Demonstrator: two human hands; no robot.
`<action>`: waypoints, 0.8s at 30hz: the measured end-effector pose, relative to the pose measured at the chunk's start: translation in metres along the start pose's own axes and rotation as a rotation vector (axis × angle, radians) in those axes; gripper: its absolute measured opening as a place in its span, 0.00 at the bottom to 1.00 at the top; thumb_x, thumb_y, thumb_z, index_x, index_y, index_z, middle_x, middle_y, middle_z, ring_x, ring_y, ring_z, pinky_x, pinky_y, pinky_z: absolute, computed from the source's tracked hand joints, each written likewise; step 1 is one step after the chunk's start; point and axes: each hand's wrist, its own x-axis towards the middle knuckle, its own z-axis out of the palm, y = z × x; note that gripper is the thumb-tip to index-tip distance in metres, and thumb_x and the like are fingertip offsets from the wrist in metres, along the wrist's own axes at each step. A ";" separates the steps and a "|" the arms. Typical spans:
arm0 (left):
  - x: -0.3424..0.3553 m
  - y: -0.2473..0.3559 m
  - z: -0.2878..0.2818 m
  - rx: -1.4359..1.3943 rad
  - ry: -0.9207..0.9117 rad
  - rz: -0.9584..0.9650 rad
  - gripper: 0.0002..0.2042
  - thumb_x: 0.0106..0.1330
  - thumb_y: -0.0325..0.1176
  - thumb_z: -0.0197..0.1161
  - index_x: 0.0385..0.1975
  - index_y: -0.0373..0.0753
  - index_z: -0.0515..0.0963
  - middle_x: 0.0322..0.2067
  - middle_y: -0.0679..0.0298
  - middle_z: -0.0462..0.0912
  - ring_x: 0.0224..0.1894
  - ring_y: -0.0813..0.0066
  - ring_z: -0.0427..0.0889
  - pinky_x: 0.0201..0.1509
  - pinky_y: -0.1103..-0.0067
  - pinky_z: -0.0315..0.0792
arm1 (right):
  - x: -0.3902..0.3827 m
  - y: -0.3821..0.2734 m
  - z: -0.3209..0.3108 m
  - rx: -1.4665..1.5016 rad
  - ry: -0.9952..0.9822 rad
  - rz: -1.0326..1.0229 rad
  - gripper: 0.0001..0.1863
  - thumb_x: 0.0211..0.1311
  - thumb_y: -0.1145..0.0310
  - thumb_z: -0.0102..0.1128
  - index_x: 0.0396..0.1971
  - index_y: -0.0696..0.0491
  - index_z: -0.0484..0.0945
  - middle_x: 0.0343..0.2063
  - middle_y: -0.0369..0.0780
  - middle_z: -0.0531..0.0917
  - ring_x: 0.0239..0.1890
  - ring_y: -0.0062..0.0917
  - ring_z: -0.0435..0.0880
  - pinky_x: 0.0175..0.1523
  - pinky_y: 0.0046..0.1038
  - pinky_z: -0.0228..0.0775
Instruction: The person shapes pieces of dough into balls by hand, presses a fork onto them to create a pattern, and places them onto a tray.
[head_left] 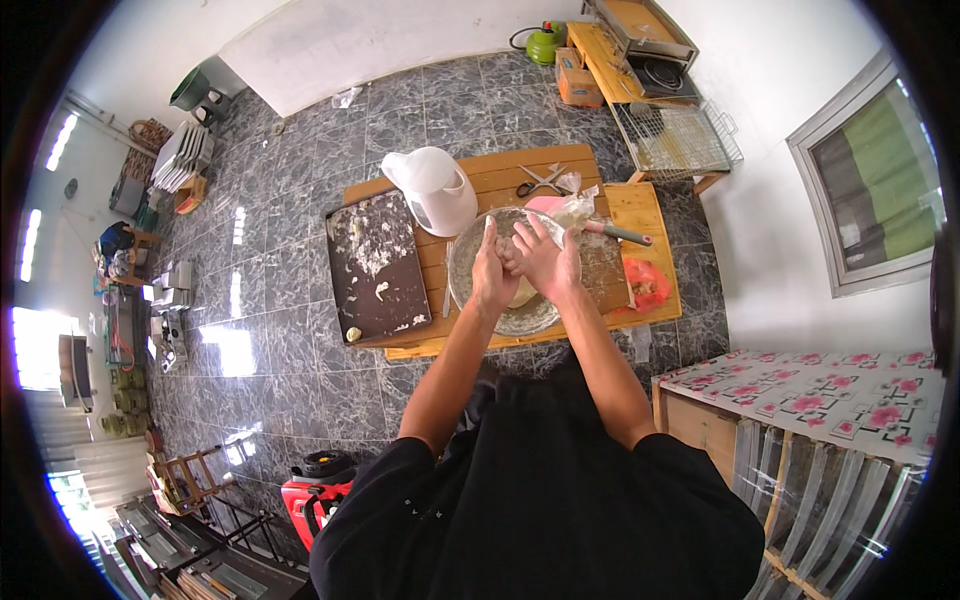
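Both my hands are over a wide metal bowl (535, 325) dusted with flour, with pale dough (523, 292) inside. My left hand (491, 268) has its fingers curled inward, and whatever lies in them is too small to make out. Right beside it, my right hand (553, 262) is open, palm up, with its fingers stretched out. Left of the bowl, a dark baking tray (385, 290) carries scattered flour and a small pale dough ball (353, 334) at its near corner. A spatula with a grey and pink handle (625, 234) leans across the bowl's right rim.
A white electric kettle (437, 190) stands behind the bowl on the low wooden table (520, 160). Scissors (541, 182), a clear plastic bag (575, 210) and a red plastic bag (648, 285) lie around it. A flower-patterned cabinet top (800, 390) is at the right.
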 end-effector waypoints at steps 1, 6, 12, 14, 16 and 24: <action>0.000 0.002 0.003 0.078 0.043 -0.007 0.20 0.72 0.52 0.50 0.25 0.42 0.65 0.18 0.72 0.61 0.17 0.81 0.58 0.20 0.79 0.59 | 0.001 -0.001 -0.002 0.034 0.001 0.022 0.42 0.68 0.34 0.19 0.71 0.48 0.50 0.73 0.42 0.46 0.75 0.33 0.39 0.75 0.40 0.36; -0.004 -0.007 0.022 0.267 -0.073 0.197 0.14 0.75 0.43 0.47 0.34 0.39 0.72 0.26 0.67 0.71 0.24 0.80 0.71 0.28 0.80 0.68 | 0.011 0.014 -0.016 -0.097 0.013 0.066 0.39 0.71 0.37 0.23 0.69 0.51 0.55 0.69 0.44 0.58 0.69 0.38 0.59 0.72 0.40 0.47; 0.002 -0.015 0.007 1.728 0.034 0.769 0.23 0.75 0.42 0.42 0.63 0.34 0.64 0.66 0.49 0.61 0.72 0.55 0.52 0.74 0.64 0.38 | 0.017 0.028 0.013 0.070 -0.091 0.088 0.29 0.73 0.45 0.37 0.62 0.52 0.64 0.64 0.40 0.66 0.67 0.28 0.62 0.68 0.30 0.56; 0.013 -0.015 0.012 1.603 0.128 0.704 0.26 0.74 0.46 0.41 0.65 0.35 0.62 0.67 0.49 0.57 0.72 0.55 0.49 0.74 0.64 0.38 | 0.011 0.032 0.019 -0.210 -0.091 0.019 0.32 0.73 0.45 0.36 0.65 0.53 0.60 0.66 0.40 0.64 0.69 0.29 0.60 0.70 0.31 0.53; 0.013 -0.019 0.020 1.403 0.277 0.601 0.29 0.73 0.51 0.40 0.67 0.36 0.60 0.70 0.47 0.51 0.74 0.54 0.45 0.75 0.63 0.37 | 0.002 0.038 0.030 -0.646 -0.272 -0.128 0.40 0.71 0.38 0.31 0.72 0.50 0.45 0.71 0.41 0.52 0.73 0.34 0.47 0.74 0.41 0.41; -0.003 -0.002 0.029 1.901 0.137 0.785 0.28 0.73 0.49 0.39 0.66 0.36 0.61 0.69 0.53 0.56 0.74 0.58 0.46 0.75 0.58 0.32 | 0.002 0.015 0.031 -0.218 -0.223 0.102 0.49 0.63 0.28 0.20 0.72 0.53 0.37 0.73 0.45 0.41 0.75 0.36 0.41 0.75 0.45 0.33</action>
